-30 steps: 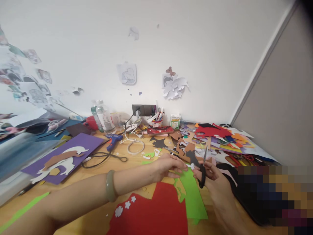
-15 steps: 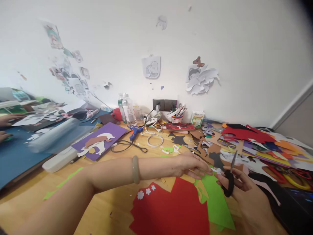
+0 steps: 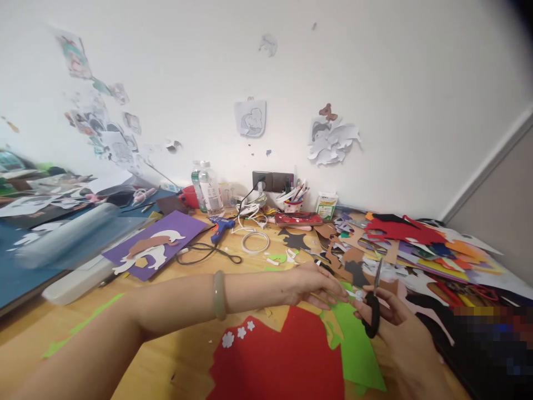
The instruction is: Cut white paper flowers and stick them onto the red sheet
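My right hand point(image 3: 395, 322) grips black-handled scissors point(image 3: 373, 303), blades pointing up. My left hand point(image 3: 314, 284), a green bangle point(image 3: 219, 295) on its wrist, pinches a small white paper piece point(image 3: 357, 294) right at the scissor blades. Both hands hover over a green sheet point(image 3: 358, 347) and a red sheet point(image 3: 283, 361) that carries three small white flowers point(image 3: 238, 334) near its left edge.
On the wooden table point(image 3: 179, 355) lie a purple sheet with a brown and white cut-out point(image 3: 156, 244), a blue glue gun point(image 3: 220, 226), a white cable coil point(image 3: 255, 241), bottles point(image 3: 207, 188), a pen cup point(image 3: 293, 201), and a heap of coloured paper scraps point(image 3: 408, 244) at right.
The view swung left then slightly back. Both hands stay together on the white piece and scissors, which shifted a little left in the picture.
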Demonstrator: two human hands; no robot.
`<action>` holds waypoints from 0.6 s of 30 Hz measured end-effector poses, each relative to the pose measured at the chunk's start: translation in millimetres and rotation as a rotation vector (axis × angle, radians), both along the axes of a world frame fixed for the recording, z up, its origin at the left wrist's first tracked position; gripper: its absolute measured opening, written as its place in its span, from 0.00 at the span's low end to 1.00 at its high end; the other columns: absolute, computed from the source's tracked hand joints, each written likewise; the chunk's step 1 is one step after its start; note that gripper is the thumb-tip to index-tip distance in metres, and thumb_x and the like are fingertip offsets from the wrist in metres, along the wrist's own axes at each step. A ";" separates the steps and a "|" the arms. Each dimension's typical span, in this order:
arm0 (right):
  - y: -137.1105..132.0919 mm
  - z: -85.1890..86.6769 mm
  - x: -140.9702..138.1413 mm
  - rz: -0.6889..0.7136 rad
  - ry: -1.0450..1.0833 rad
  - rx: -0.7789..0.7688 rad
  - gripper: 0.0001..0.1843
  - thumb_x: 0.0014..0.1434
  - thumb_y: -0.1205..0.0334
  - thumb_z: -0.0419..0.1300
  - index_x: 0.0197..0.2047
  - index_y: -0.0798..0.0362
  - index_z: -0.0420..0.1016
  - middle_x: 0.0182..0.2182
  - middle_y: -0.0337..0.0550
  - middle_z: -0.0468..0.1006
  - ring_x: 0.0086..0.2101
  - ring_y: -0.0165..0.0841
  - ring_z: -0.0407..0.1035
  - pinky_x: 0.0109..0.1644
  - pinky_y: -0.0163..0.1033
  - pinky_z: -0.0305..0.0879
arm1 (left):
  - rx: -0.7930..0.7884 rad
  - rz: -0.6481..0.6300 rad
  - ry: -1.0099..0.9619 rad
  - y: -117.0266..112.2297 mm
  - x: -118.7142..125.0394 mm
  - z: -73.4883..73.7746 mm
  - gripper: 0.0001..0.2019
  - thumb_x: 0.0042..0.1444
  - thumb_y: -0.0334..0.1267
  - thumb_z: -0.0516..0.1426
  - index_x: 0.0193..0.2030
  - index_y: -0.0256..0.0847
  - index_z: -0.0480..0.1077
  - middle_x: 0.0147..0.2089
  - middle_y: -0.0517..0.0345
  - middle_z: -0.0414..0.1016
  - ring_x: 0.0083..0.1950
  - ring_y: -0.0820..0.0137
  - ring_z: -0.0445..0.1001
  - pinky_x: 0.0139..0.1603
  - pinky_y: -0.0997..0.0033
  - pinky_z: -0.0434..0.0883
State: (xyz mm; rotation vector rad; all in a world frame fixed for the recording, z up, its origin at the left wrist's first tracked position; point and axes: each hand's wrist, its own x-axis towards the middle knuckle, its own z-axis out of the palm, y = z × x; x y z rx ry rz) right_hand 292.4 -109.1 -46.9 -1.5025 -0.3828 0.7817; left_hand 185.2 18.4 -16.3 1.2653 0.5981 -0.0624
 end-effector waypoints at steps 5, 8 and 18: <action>-1.1 3.7 -0.1 -0.044 -0.004 0.039 0.27 0.29 0.61 0.70 0.36 0.53 0.67 0.20 0.35 0.76 0.21 0.30 0.69 0.22 0.29 0.64 | -0.017 -0.021 -0.005 2.1 4.9 -7.1 0.07 0.36 0.36 0.61 0.25 0.38 0.71 0.33 0.61 0.72 0.28 0.78 0.67 0.31 0.78 0.67; -2.5 5.6 -1.8 -0.072 -0.008 0.062 0.27 0.29 0.60 0.70 0.36 0.52 0.67 0.22 0.36 0.77 0.26 0.32 0.71 0.25 0.30 0.67 | -0.016 -0.011 0.003 2.9 5.0 -8.7 0.06 0.37 0.35 0.61 0.25 0.38 0.71 0.33 0.61 0.73 0.27 0.79 0.67 0.31 0.78 0.67; -3.8 5.9 0.4 -0.133 -0.062 0.069 0.23 0.32 0.61 0.68 0.35 0.53 0.68 0.24 0.37 0.78 0.30 0.32 0.72 0.29 0.28 0.67 | -0.036 -0.008 0.018 3.2 7.1 -9.2 0.08 0.37 0.36 0.61 0.26 0.37 0.71 0.34 0.60 0.73 0.28 0.78 0.68 0.31 0.77 0.68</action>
